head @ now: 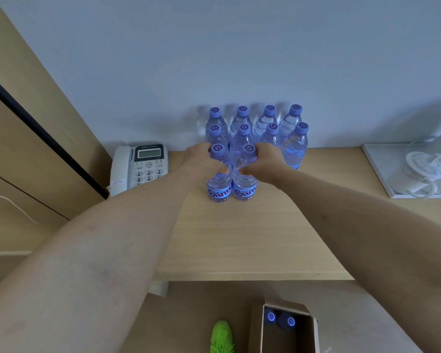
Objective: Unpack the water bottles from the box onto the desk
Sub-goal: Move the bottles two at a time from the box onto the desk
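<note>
Several clear water bottles [294, 146] with blue caps stand in two rows against the wall at the back of the wooden desk [239, 240]. In front of them two more bottles stand side by side. My left hand [201, 163] grips the left front bottle [219, 187] around its upper body. My right hand [266, 164] grips the right front bottle [245, 187] the same way. Both bottles rest upright on the desk. On the floor below, the open cardboard box [313, 335] shows two blue caps [280, 319] inside.
A white desk phone [138, 169] sits left of the bottles. A white tray [377, 169] with coiled white items lies at the right. A green shoe [222, 337] is on the floor beside the box. A wooden panel rises at the left.
</note>
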